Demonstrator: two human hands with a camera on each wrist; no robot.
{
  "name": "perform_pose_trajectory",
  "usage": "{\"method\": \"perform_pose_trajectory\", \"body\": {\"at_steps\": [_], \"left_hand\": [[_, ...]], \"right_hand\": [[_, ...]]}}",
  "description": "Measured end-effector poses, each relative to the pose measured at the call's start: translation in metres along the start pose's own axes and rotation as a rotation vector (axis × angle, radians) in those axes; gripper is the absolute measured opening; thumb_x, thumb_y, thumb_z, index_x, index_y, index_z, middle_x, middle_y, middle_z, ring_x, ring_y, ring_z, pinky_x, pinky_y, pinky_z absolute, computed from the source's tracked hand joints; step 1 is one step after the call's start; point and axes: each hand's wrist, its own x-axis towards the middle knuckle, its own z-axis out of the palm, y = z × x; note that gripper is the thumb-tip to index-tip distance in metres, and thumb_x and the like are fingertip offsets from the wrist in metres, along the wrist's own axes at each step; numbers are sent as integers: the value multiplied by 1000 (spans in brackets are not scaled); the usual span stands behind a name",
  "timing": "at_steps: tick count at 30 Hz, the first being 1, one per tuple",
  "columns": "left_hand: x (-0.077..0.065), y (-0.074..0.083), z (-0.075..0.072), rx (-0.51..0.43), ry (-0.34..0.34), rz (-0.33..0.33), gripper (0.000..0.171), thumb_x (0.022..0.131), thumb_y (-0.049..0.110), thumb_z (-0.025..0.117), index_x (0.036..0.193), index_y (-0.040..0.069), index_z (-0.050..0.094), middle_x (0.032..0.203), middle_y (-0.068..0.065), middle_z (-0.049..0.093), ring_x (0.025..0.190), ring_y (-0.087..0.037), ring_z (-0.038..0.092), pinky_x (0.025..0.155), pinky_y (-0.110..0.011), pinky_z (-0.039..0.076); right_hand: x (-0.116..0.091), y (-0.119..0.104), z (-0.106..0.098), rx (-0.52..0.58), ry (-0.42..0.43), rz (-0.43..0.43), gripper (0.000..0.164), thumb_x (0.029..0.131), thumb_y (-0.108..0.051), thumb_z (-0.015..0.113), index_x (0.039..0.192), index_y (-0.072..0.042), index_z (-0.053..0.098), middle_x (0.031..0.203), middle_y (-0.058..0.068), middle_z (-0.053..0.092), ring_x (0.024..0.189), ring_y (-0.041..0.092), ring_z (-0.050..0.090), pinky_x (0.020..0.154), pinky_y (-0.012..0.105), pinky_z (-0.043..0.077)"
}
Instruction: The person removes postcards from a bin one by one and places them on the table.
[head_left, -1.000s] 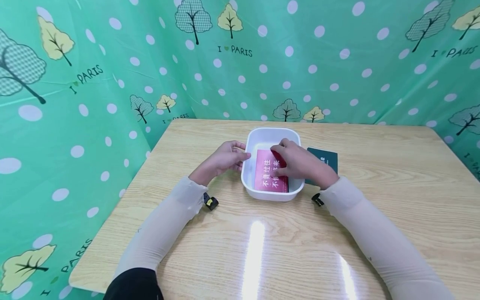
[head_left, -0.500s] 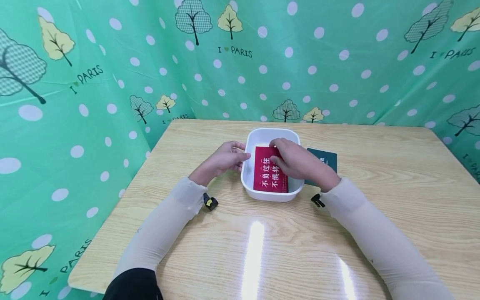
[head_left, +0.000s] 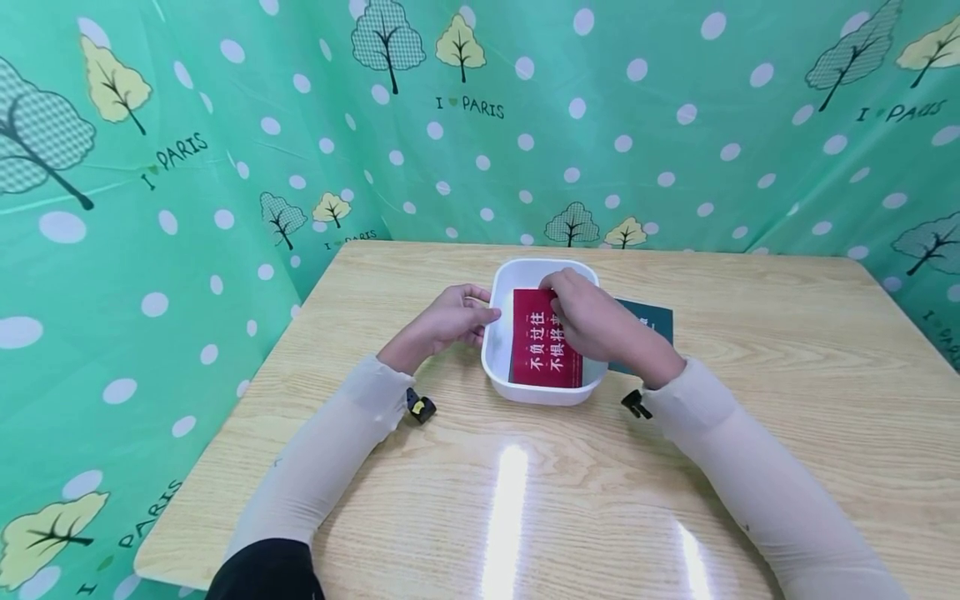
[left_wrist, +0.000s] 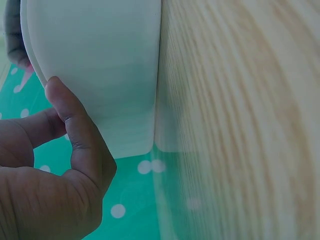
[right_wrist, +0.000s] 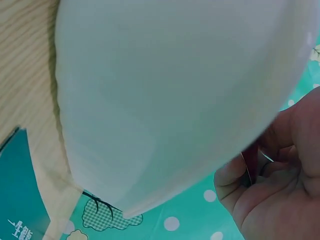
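A white plastic basin stands on the table, with a red book bearing white characters inside it. My right hand reaches over the basin's right rim and pinches the book near its upper right edge. In the right wrist view a dark red sliver of the book shows between the thumb and fingers of that hand. At the basin's left side my left hand holds the rim, its thumb at the edge. The left wrist view shows that hand against the basin's outer wall.
A dark green book lies on the wooden table right of the basin, partly covered by my right hand and wrist. Black strap buckles hang at the left wrist and right wrist. A green patterned curtain borders the table.
The red book has tilted and shifted slightly right, and its pink glare has gone. My right hand has moved from its face to its upper right edge. The left hand stays put.
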Motion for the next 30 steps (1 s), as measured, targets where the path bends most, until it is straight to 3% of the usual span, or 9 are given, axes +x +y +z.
{"method": "perform_pose_trajectory", "body": {"at_steps": [13,23,30], "left_hand": [[0,0,1,12,3,-7,36,94,10,65,124,3,46,101,-19,58,64,-16,56,58,-29,53],[-1,2,1,12,1,-12,39,94,9,65,126,2,44,102,-20,58,63,-17,56,60,-31,53],[-1,2,2,19,9,-7,39,94,9,65,126,2,44,106,-23,57,63,-15,56,61,-31,53]], "right_hand": [[-6,-1,-24,78,90,43,25,101,-1,48,125,-1,45,113,9,49,99,20,48,80,36,53],[-13,5,-48,58,287,-11,31,98,3,51,128,3,43,114,13,48,101,23,45,77,40,53],[-17,13,-61,22,413,-40,26,99,5,46,124,8,44,112,18,48,98,25,46,75,38,51]]}}
